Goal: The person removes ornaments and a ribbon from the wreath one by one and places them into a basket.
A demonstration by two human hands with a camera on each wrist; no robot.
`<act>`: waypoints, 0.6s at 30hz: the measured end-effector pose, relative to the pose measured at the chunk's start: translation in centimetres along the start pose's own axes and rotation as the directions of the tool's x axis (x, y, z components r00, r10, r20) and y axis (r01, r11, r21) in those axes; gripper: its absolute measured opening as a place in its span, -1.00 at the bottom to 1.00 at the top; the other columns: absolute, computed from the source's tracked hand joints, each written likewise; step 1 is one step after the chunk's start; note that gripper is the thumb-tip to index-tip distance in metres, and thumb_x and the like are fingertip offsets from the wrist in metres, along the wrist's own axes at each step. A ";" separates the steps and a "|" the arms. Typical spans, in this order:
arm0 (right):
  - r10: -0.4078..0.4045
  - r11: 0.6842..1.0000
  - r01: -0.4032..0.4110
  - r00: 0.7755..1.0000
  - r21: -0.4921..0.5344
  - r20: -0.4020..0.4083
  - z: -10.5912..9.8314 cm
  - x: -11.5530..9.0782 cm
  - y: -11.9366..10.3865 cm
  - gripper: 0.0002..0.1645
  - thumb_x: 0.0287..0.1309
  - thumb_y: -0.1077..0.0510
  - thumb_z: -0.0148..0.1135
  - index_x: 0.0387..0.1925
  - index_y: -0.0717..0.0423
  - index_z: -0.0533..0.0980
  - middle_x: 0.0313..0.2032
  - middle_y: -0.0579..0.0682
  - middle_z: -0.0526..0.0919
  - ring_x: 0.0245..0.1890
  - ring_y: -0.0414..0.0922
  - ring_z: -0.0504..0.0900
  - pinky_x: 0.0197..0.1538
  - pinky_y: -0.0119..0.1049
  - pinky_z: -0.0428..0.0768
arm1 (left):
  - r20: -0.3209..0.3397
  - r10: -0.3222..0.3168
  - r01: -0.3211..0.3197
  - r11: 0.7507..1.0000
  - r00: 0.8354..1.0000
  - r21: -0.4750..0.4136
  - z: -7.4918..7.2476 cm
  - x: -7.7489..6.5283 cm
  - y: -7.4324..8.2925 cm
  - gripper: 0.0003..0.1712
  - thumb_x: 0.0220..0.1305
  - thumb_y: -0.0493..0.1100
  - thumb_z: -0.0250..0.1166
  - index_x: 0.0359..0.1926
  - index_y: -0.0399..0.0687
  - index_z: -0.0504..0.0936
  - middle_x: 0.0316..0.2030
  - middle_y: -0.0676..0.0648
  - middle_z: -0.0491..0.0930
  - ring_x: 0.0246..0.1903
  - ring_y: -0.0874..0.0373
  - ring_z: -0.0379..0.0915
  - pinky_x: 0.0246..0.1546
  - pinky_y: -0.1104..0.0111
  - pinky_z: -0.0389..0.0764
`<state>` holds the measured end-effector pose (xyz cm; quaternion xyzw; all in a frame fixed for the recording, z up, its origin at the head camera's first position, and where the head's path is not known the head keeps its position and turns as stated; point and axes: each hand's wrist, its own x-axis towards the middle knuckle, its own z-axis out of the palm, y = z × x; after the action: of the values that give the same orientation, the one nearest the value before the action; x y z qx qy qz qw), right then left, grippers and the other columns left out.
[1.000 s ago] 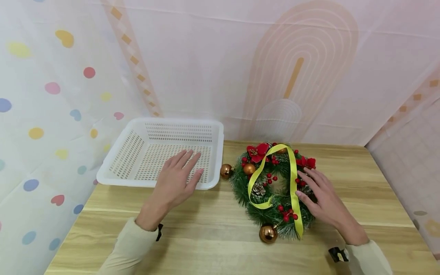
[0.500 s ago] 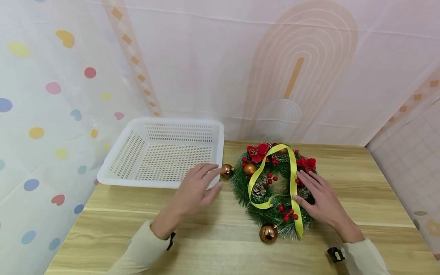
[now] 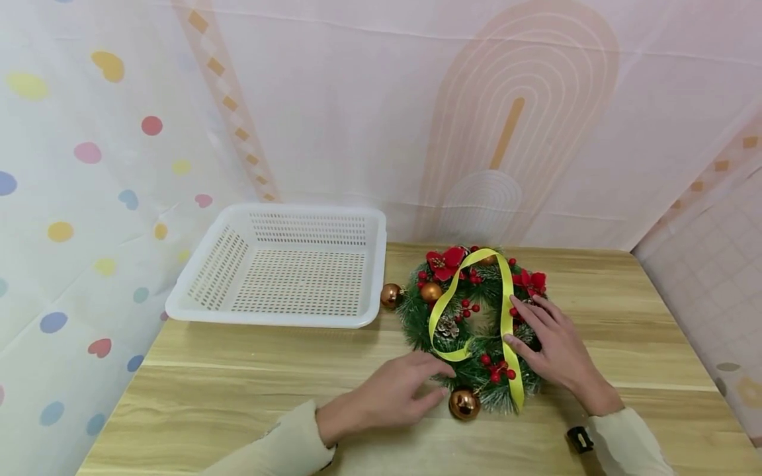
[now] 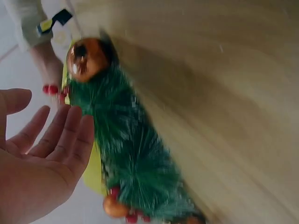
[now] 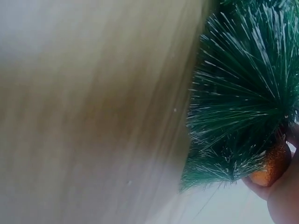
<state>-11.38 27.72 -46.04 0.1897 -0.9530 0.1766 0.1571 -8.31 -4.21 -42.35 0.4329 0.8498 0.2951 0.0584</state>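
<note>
A Christmas wreath [image 3: 488,344] lies flat on the wood-grain surface [image 3: 297,370], nearer the far edge than the bottom of the view and partway in from the right edge. The person's right hand [image 3: 553,347] rests over its right side, the fingers laid out fairly straight and a little apart, with the thumb tip at a yellow ribbon [image 3: 507,291] that loops over the greenery, its end hanging toward me. Down at the right wrist, an orange glittery bauble [image 5: 272,165] sits against that hand, though I can't tell whether the fingers grip it. The left hand [image 3: 395,390] reaches in from the left, its fingers loosely bent with a wide gap to the thumb; it holds nothing, and whether the fingertips brush the needles I can't say. Just beside them, a shiny copper bauble [image 3: 464,404] lies at the wreath's near rim, and another copper ball [image 3: 391,296] sits at its left, between the greenery and a white plastic basket [image 3: 274,318]. That slotted basket fills the far left corner of the surface, close to the patterned cloth [image 3: 357,119] behind. Two red poinsettias [image 3: 445,263], clusters of red berries [image 3: 496,370] and a pine cone [image 3: 448,328] dress the ring. Both arms wear pale sleeves [image 3: 631,439], and a black strap [image 3: 579,439] shows at the right wrist.
</note>
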 end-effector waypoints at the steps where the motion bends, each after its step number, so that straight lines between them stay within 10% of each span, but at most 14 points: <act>1: -0.001 1.000 0.001 1.000 -0.004 -0.006 0.1 0.0 0.0 -0.15 0.23 -0.18 0.27 0.48 -0.06 0.24 0.18 0.23 0.55 0.34 0.25 0.27 0.22 0.31 0.26 | 0.018 -0.004 0.004 1.000 1.000 -0.012 0.4 0.1 0.2 -0.64 0.43 -0.05 0.18 0.18 0.00 0.56 0.09 0.02 0.61 0.10 0.21 0.51 0.14 0.36 0.51; 10: 0.009 1.000 -0.009 1.000 -0.021 -0.019 0.4 0.0 -0.3 -0.16 0.25 -0.19 0.24 0.47 -0.03 0.26 0.14 0.23 0.57 0.33 0.24 0.28 0.20 0.31 0.29 | 0.018 0.005 -0.006 1.000 1.000 0.012 2.7 0.9 0.7 -0.63 0.44 -0.01 0.20 0.18 0.00 0.53 0.02 0.02 0.64 -0.01 0.28 0.57 -0.02 0.46 0.56; 18: 0.024 0.999 -0.024 0.999 -0.033 -0.027 0.7 -0.1 -0.5 -0.17 0.27 -0.20 0.20 0.48 -0.03 0.24 0.12 0.25 0.57 0.33 0.24 0.27 0.16 0.34 0.32 | 0.055 -0.124 0.123 0.992 0.991 0.024 4.0 1.7 1.3 -0.43 0.31 0.14 0.31 0.27 0.12 0.44 0.03 0.01 0.62 -0.10 0.24 0.59 -0.20 0.42 0.58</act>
<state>-11.25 27.04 -46.52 0.1733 -0.9557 0.1653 0.1709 -7.01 -0.47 -44.65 0.3884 0.8759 0.2698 0.0960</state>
